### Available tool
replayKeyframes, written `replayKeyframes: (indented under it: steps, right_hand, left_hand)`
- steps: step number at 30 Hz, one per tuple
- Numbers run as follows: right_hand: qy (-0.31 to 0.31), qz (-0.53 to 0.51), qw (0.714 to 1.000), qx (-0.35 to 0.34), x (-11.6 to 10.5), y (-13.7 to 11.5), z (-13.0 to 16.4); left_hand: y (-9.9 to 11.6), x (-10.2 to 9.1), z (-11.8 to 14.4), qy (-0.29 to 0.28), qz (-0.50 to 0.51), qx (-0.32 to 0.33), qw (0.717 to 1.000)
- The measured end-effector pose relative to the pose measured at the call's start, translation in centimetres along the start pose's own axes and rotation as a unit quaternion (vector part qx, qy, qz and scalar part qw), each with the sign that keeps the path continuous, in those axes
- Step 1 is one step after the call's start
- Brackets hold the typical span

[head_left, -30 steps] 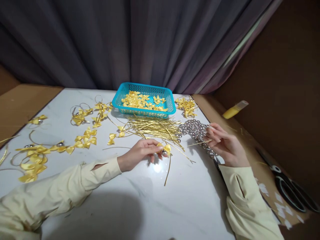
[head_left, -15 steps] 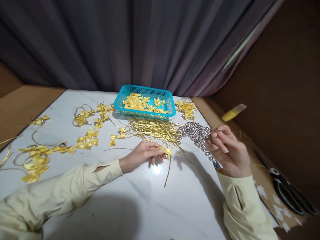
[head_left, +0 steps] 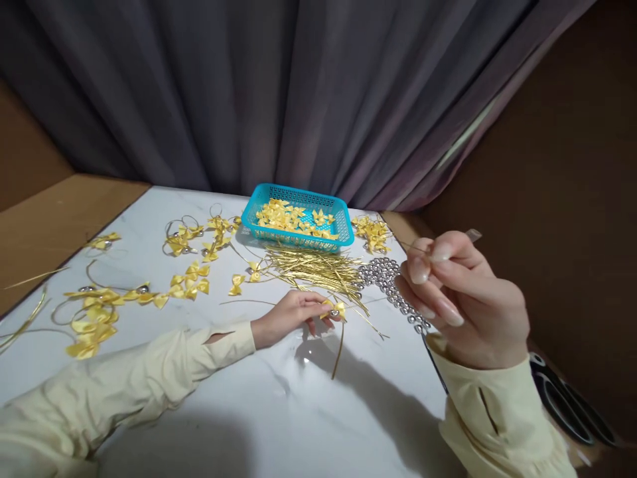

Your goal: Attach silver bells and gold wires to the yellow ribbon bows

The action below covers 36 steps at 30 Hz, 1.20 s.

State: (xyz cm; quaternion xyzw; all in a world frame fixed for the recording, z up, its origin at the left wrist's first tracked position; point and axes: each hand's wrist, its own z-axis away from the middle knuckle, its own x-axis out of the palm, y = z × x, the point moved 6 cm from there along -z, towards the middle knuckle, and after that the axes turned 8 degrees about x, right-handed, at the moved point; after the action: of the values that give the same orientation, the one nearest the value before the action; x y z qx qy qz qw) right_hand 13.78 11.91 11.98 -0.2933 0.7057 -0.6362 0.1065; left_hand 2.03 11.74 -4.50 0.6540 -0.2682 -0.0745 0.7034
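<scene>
under left hand [head_left: 288, 315]: bow [head_left: 335, 309]

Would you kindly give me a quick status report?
Left hand pinches yellow bow on table. Right hand raised, pinching thin gold strip. Nothing between.

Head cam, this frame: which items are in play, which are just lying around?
In play: left hand pinching a yellow bow; right hand raised, pinching a thin gold strip; gold strips; silver beads.
Lying about: blue basket, finished bows, scissors.
</scene>
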Motion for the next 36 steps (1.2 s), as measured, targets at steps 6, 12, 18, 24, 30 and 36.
replayKeyframes:
  steps: [6,12,18,24,30,36]
  right_hand:
    - [0.014,0.008,1.000,0.004,0.1,-0.1,0.6]
    - [0.001,0.008,1.000,-0.005,0.9,-1.1,1.6]
    - [-0.015,0.014,1.000,0.016,1.2,-0.5,2.4]
    - [0.029,0.042,0.999,0.011,0.3,-0.1,2.2]
    - [0.054,0.052,0.997,0.012,-1.0,0.0,0.8]
    - [0.088,0.038,0.995,0.033,-3.1,0.9,-1.4]
  left_hand:
    - [-0.2,-0.2,-0.1,0.005,0.021,0.009,1.000]
    - [-0.2,-0.3,-0.1,0.012,0.020,0.014,1.000]
    - [0.0,-0.2,-0.1,0.015,0.020,0.015,1.000]
    - [0.0,-0.2,0.0,0.016,0.019,0.004,1.000]
    - [0.2,-0.1,0.1,0.006,-0.006,0.003,1.000]
    - [-0.3,0.1,0.1,-0.015,-0.001,-0.003,1.000]
